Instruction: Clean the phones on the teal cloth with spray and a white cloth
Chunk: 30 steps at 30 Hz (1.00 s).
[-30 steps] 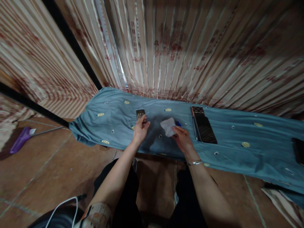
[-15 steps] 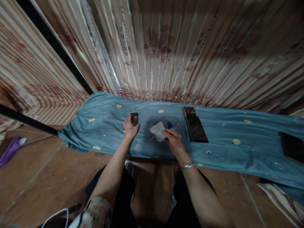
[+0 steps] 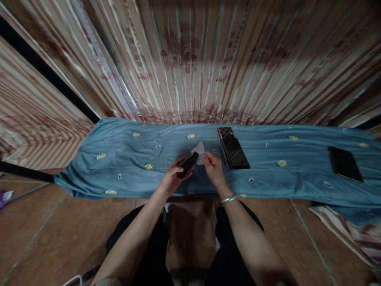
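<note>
A small dark flat device (image 3: 188, 165) sits in the left hand (image 3: 172, 180), whose fingers (image 3: 178, 163) curl closed around its lower end, lifting it tilted just above the tabletop (image 3: 125, 174). Beside it, the right hand (image 3: 212, 170) pinches a white wipe (image 3: 199, 149) between thumb and fingertips; the wipe's lower part is hidden behind the device and the hand, so whether it touches the device cannot be told. A bangle (image 3: 228, 199) circles the right wrist.

Just right of the right fingers lies a dark phone (image 3: 233, 151) on a case with a chequered top edge; any brand on it is too small to read. Well to the right rests another dark slab (image 3: 344, 163). Left of the left fingers the blue patterned cloth is bare as far as its drooping left edge. The near edge runs just below both wrists, over a brown tiled floor (image 3: 59, 234). Behind the far edge hangs a striped curtain (image 3: 190, 67) with reddish printed marks, blurred and unreadable.
</note>
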Available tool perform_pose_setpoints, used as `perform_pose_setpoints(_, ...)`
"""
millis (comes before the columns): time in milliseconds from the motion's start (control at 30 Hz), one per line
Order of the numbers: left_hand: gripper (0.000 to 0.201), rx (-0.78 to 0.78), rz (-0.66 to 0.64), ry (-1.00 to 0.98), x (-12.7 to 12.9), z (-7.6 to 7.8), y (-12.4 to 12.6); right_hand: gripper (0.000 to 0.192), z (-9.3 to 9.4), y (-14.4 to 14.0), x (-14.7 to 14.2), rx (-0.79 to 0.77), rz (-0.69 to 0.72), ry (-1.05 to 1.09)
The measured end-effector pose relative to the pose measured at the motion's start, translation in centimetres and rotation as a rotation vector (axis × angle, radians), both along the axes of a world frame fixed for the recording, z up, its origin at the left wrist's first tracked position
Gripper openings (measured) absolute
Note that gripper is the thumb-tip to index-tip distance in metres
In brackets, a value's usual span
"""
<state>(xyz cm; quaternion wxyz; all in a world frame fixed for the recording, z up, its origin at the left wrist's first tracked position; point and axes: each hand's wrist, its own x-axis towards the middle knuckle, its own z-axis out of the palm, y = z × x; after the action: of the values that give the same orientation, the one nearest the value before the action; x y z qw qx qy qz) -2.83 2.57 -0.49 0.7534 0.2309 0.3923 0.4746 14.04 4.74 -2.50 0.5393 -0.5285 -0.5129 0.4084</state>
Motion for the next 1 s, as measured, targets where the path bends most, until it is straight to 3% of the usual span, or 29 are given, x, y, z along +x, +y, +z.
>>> perform_pose_setpoints(167, 0.037, 0.007, 0.054, 0.081, 0.7, -0.5, 0.3, 0.027, 0.2, -0.6, -0.9, 0.154, -0.004, -0.233)
perform_pose_setpoints(467, 0.055, 0.115, 0.001, 0.176, 0.2, -0.6, -0.2, 0.028, -1.0, -0.6, -1.2, 0.126, -0.044, -0.27)
perform_pose_setpoints(667, 0.073, 0.305, 0.052, 0.54, 0.0, -2.5, 0.3, 0.03, -1.0, -1.4, -1.4, 0.136, -0.03, -0.212)
perform_pose_setpoints(800, 0.081, 0.461, 0.099, 0.767, -0.3, -2.7, 0.3, 0.035, -1.3, -1.6, -2.6, 0.145, 0.001, -0.165)
perform_pose_setpoints(867, 0.084, 0.463, 0.115, 0.749, -0.4, -2.5, 0.2, 0.038, -1.6, -1.4, -3.1, 0.123, -0.014, -0.135)
perform_pose_setpoints(1000, 0.066, 0.286, 0.21, 0.401, -0.4, -2.3, 0.3, 0.038, -2.1, -0.5, -3.3, 0.043, -0.086, -0.082)
